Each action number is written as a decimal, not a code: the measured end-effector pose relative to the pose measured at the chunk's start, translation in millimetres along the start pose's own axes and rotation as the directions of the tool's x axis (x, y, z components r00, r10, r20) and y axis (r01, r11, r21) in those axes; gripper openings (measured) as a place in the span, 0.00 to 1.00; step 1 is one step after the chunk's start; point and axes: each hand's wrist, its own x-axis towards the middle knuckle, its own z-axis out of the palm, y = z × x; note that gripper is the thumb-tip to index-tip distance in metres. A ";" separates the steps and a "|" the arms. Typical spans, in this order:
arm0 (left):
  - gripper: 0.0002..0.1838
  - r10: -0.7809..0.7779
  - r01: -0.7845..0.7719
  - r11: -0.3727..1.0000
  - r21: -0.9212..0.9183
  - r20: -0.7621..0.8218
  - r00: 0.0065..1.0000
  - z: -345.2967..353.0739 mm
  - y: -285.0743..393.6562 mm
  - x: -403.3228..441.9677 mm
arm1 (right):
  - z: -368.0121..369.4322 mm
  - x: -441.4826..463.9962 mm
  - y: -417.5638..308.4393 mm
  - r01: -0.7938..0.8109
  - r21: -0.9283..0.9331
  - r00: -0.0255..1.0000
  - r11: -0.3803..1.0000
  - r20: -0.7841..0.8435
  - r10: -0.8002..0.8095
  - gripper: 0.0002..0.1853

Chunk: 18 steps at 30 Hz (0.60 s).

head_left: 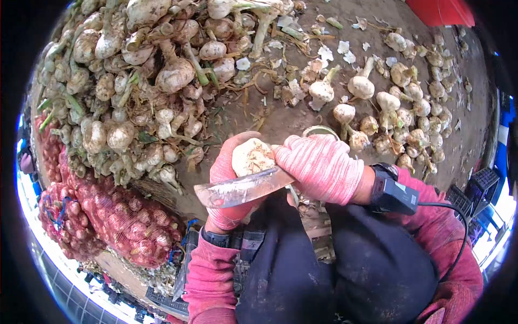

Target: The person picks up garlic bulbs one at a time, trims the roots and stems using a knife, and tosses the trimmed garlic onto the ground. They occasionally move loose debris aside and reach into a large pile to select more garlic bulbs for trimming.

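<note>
Gloved left hand [222, 167] curled around one garlic bulb [251, 156], cupping it from the side and below; bulb sits above the lap, pale, with a rough brownish face turned up toward the head camera. Gloved right hand [325, 164] closed in a fist on a knife [243, 188], its broad, stained blade lying across the near side of the bulb. Surroundings: heap of untrimmed garlic [175, 73] ahead and to the left, loose bulbs [360, 87] on the ground to the right, filled mesh sacks [127, 216] at lower left. Handling estimate: bulb probably light and firm, dry papery skin liable to flake and slip a little against knit fabric; cloves likely bruise under hard squeezing. Best hold judged to be around the rounded flanks, fingers clear of the blade's path. Knife likely stiff, best held by the handle only. Not resolved: left fingertips and bulb's underside, hidden; handle mostly covered by the right fist; whether blade touches bulb, cannot tell. Round green-rimmed object [320, 130] behind the right hand, partly covered, unidentified. Frame edges dark and warped.
</note>
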 end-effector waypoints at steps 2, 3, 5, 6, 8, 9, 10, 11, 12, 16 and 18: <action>0.30 0.023 -0.022 0.999 0.037 -0.030 0.999 3.2 4.1 -4.8 | 4.3 -4.8 -0.3 0.007 0.026 1.000 1.000 -0.024 -0.006 0.23; 0.30 0.025 -0.023 0.999 0.039 -0.028 0.999 5.4 4.0 -7.4 | 6.8 -6.0 -0.9 0.022 0.055 0.999 0.998 -0.045 -0.020 0.23; 0.26 -0.023 0.021 0.999 -0.033 -0.081 0.996 9.6 2.4 -14.1 | 14.0 -5.8 -3.6 -0.034 0.017 0.999 0.999 -0.017 0.035 0.23; 0.27 -0.028 0.026 0.999 -0.039 -0.052 0.998 8.5 -0.2 -18.3 | 18.2 -6.2 -2.3 -0.023 0.044 0.996 0.999 -0.086 0.026 0.24; 0.27 -0.029 0.028 0.999 -0.031 -0.038 0.999 7.7 2.8 -23.0 | 24.9 -6.5 1.1 0.017 0.109 0.985 0.994 -0.170 0.002 0.23; 0.26 -0.029 0.028 0.999 -0.026 -0.025 0.999 7.1 6.0 -24.6 | 26.6 -7.0 3.7 0.021 0.109 0.985 0.994 -0.171 -0.002 0.23; 0.26 -0.026 0.025 0.999 -0.025 -0.028 0.999 6.9 13.1 -26.7 | 27.7 -7.6 7.4 0.017 0.068 0.987 0.998 -0.160 -0.006 0.23; 0.26 -0.184 0.183 0.957 -0.227 0.019 0.983 6.8 23.6 -30.1 | 30.9 -7.3 11.7 0.011 0.028 0.989 1.000 -0.148 -0.007 0.22; 0.26 -0.324 0.335 0.849 -0.408 0.099 0.941 6.2 31.3 -33.1 | 42.5 0.4 15.4 -0.194 -0.162 0.970 0.967 -0.182 0.164 0.15; 0.30 -0.091 0.129 0.944 -0.305 0.135 0.987 6.1 31.2 -30.1 | 49.9 -17.1 58.5 -0.319 0.841 0.732 0.438 -0.075 0.677 0.11; 0.38 -0.235 0.264 0.864 -0.428 0.121 0.964 16.0 18.5 -18.4 | 5.1 -8.1 20.4 -0.439 0.875 0.785 0.203 0.264 0.560 0.14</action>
